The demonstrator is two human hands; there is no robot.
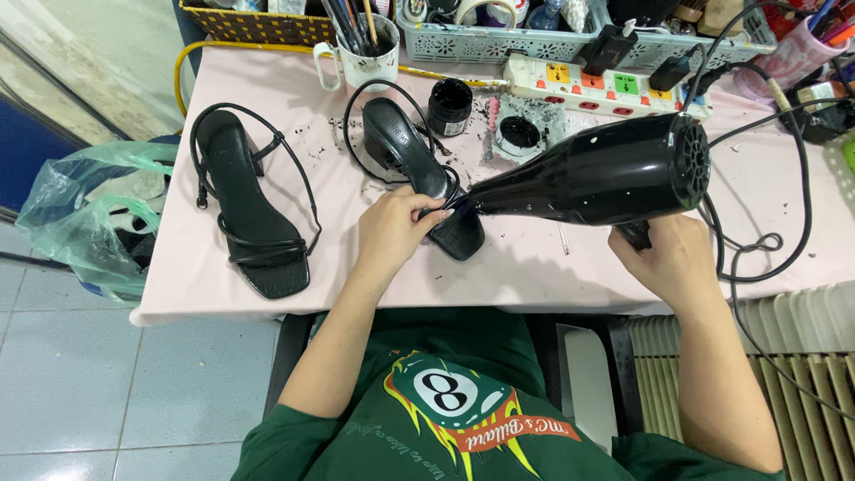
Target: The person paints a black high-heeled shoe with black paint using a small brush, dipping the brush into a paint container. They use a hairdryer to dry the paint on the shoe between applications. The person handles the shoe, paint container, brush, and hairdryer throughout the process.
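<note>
The left hand [392,227] rests on the toe end of a black heeled sandal [419,165] lying on the pink tabletop [534,258], fingers curled over its front straps and pinching them near the toe. The right hand [668,258] is closed around the handle of a black hair dryer [597,174], whose narrow nozzle points left at the sandal's toe, its tip just beside the left fingertips (the handle itself is mostly hidden behind the dryer's body). The dryer's black cord [757,245] loops across the tabletop to the right. A second black sandal [249,214] lies well to the left, sole down, its thin ankle strap arched over the heel. Behind the held sandal stand a small open black jar [450,105] and its lid [519,135], with dark specks scattered around them. Farther back are a white mug [365,58] full of brushes, a power strip [597,86] with coloured switches, and a pale basket [499,40]. A green plastic bag [89,214] sits on the floor at left.
</note>
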